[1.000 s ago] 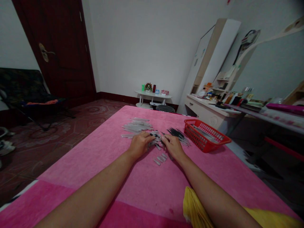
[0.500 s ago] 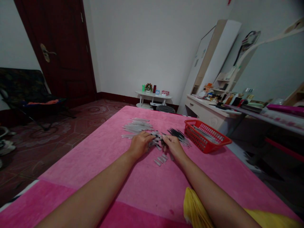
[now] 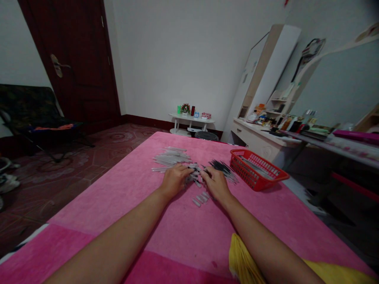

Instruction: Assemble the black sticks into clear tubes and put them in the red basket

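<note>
Between the left hand (image 3: pixel 175 179) and the right hand (image 3: pixel 216 183), both with curled fingers whose hold cannot be told, small pale pieces (image 3: pixel 196 177) are heaped, and into the dark sticks (image 3: pixel 222 169) they could be scattered by a hasty push.

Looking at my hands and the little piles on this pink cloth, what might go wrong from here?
The loose pale tubes lie right by the left hand, so a nudge might scatter them.

The dark-ended rods sit close to the right hand and could get mixed with the small pieces between the hands.

The short pale pieces lie loose near the right wrist, which might sweep them aside.
</note>
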{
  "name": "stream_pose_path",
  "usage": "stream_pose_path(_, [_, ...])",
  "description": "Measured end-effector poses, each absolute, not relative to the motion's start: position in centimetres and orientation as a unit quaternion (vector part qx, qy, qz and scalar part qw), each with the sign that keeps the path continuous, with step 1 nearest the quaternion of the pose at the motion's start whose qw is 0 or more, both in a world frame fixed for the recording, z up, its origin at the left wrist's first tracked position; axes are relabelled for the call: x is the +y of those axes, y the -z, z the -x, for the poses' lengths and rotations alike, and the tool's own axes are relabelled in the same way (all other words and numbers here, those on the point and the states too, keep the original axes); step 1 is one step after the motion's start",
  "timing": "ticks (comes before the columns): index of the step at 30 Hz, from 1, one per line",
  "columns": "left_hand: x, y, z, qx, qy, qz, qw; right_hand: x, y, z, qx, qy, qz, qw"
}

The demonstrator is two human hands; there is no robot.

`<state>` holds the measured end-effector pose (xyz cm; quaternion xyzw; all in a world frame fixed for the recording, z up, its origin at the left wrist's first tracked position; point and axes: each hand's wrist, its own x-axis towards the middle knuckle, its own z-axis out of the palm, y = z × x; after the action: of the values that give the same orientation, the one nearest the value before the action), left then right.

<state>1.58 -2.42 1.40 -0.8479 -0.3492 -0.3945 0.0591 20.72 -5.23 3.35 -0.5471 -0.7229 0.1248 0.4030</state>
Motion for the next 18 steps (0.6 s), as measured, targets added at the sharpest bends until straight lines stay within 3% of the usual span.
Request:
stream_pose_path(4, [-1.8,-1.7,-1.5,-0.370,0.514,0.773,-0.047,-4.8,-3.1,-20.9,-0.696,-0.208,0.532,0.435])
stream_pose_path(7, [-1.2,-2.1,-1.7,-0.358,0.653,0.619,-0.249,-4.5,-2.8,-21.0,-0.696,-0.189,0.521,0.456])
stream_pose_path(11, [-1.0,-2.5,-2.2,-0.315,0.693,0.435,-0.481,-4.1,-2.5,-21.1,-0.711,-0.168,0.516,0.447])
stream_pose_path(18, [-0.6,-1.7,-1.9,-0.296,0.690,0.344,-0.563,-4.2,-2.6,-21.9,-0.726,-0.095,0.591,0.339])
